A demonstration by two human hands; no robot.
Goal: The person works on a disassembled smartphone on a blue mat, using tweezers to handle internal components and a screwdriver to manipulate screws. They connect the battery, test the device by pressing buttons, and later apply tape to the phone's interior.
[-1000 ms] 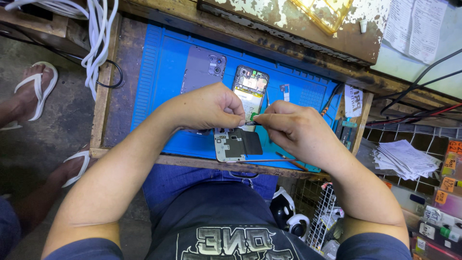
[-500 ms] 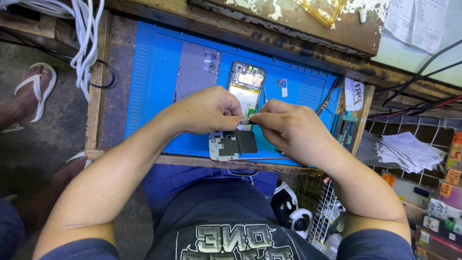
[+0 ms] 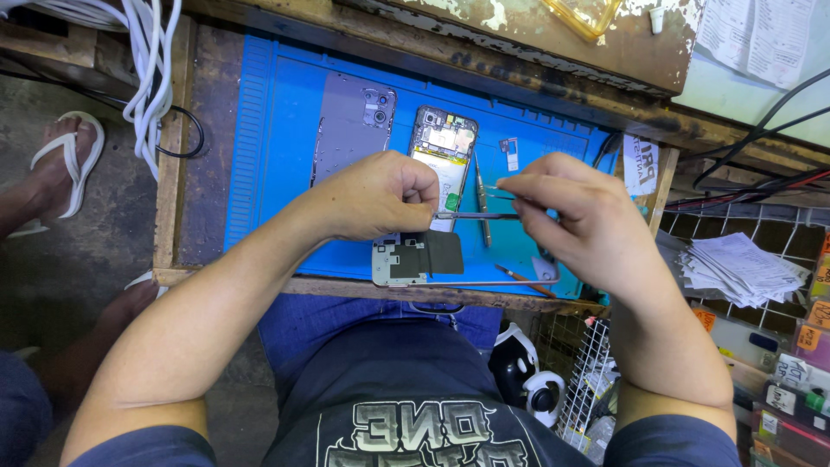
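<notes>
Tweezers (image 3: 471, 215) bridge both hands just above the blue work mat (image 3: 277, 130): left hand (image 3: 376, 197) fisted on one end, right hand (image 3: 575, 220) pinching the other, hands apart. Nearest, a phone mid-frame (image 3: 419, 259) sits at the mat's front edge, partly under the left fist, close to the bench lip. A thin tool (image 3: 523, 278) lies beside it. Farther back: opened phone (image 3: 443, 151) directly behind the tweezers, screwdriver (image 3: 481, 195) alongside, purple back cover (image 3: 350, 125) left. Free mat left of the cover.
</notes>
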